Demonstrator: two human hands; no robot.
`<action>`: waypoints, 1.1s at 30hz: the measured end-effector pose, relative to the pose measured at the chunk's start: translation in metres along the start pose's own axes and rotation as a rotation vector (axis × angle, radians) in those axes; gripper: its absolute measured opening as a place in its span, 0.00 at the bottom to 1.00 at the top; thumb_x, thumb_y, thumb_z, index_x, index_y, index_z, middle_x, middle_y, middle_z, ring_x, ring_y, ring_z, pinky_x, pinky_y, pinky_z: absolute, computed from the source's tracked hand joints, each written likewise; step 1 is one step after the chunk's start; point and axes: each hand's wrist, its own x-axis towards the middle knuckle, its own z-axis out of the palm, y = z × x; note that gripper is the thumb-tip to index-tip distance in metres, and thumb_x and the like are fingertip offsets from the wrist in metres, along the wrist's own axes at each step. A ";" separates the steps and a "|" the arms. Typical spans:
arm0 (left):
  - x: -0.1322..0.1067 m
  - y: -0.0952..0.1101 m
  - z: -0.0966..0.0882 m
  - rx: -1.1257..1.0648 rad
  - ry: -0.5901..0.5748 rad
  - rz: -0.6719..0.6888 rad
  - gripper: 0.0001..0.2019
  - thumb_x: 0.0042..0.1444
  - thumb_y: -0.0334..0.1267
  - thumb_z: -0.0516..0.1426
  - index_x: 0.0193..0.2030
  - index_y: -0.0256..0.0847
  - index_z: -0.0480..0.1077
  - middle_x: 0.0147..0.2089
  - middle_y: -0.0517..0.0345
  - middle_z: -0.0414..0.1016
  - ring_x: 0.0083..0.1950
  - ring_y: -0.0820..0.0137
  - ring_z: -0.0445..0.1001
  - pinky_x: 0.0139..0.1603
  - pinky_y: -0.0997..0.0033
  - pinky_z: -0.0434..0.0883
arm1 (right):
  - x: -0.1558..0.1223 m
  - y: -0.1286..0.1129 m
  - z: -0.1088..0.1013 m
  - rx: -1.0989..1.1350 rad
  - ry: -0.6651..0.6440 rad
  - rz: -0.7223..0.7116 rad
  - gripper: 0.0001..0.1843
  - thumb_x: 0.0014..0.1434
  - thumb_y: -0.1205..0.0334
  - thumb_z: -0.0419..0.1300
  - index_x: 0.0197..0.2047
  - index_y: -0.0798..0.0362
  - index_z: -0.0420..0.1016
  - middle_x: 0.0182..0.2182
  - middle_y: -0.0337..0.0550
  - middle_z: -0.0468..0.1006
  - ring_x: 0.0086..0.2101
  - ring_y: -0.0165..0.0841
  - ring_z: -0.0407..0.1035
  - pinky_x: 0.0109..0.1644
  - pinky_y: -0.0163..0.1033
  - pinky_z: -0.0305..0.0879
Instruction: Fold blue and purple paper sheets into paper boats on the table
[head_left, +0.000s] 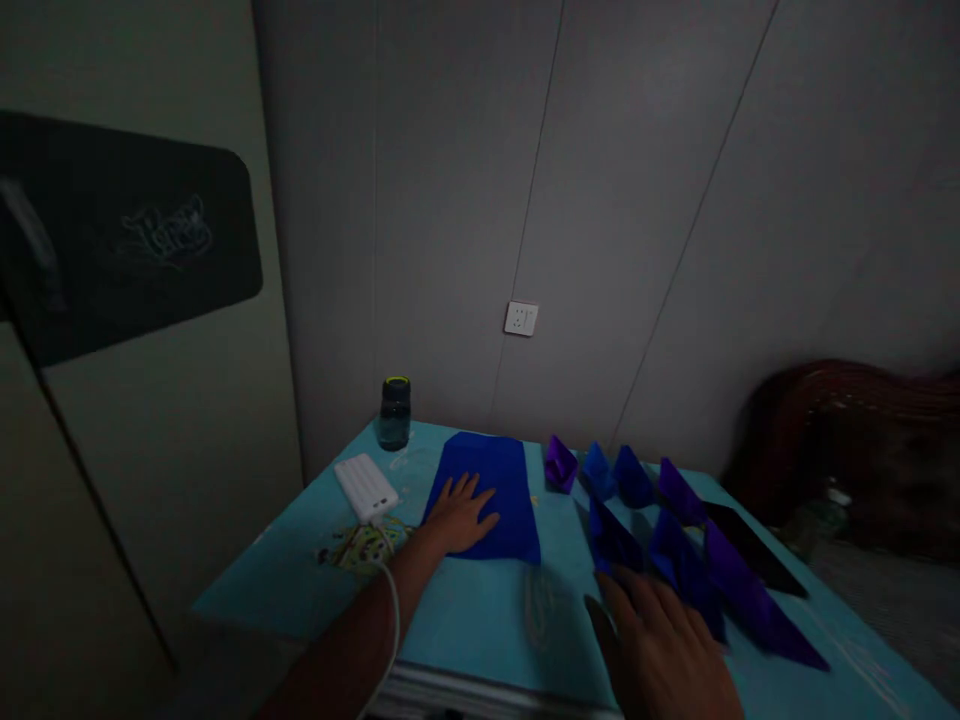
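Note:
My left hand (463, 515) lies with its fingers spread on a dark blue sheet of paper (491, 460). One corner of that sheet looks cut or folded off at the far left. At the near right, my right hand (664, 640) hovers palm down, thumb apart from the fingers, and nothing shows in it. Just beyond its fingertips is a blue folded paper piece (611, 535); I cannot tell whether they touch. Several more folded papers stand around it, among them a small purple one (560, 465), a lighter blue one (598, 470) and a long purple one (757, 595).
A white power bank (366, 487) with a white cable (395, 600) running under or beside my left forearm lies on the light blue table (262, 580). Behind it stands a dark bottle (394, 415). A flat black object (757, 550) lies at the right. The wall (450, 250) borders the table's far edge.

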 end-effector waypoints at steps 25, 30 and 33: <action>0.004 0.005 0.003 -0.586 0.276 -0.006 0.28 0.51 0.50 0.61 0.59 0.44 0.67 0.65 0.46 0.64 0.68 0.57 0.57 0.70 0.56 0.43 | 0.117 -0.016 0.112 0.270 0.059 -0.203 0.18 0.66 0.62 0.47 0.51 0.53 0.75 0.41 0.53 0.77 0.42 0.40 0.69 0.50 0.48 0.65; 0.006 0.019 0.001 -0.740 0.314 0.032 0.31 0.53 0.47 0.60 0.63 0.41 0.63 0.64 0.48 0.64 0.68 0.60 0.58 0.70 0.59 0.50 | 0.098 -0.022 0.113 0.419 -0.076 -0.355 0.19 0.66 0.62 0.49 0.58 0.52 0.70 0.46 0.50 0.76 0.46 0.39 0.68 0.56 0.49 0.62; 0.007 0.017 0.004 -0.695 0.242 0.049 0.30 0.57 0.48 0.56 0.65 0.40 0.59 0.66 0.49 0.63 0.68 0.60 0.58 0.70 0.57 0.50 | 0.093 -0.017 0.110 0.550 -0.034 -0.295 0.18 0.67 0.61 0.47 0.55 0.50 0.71 0.48 0.49 0.74 0.49 0.37 0.67 0.56 0.47 0.63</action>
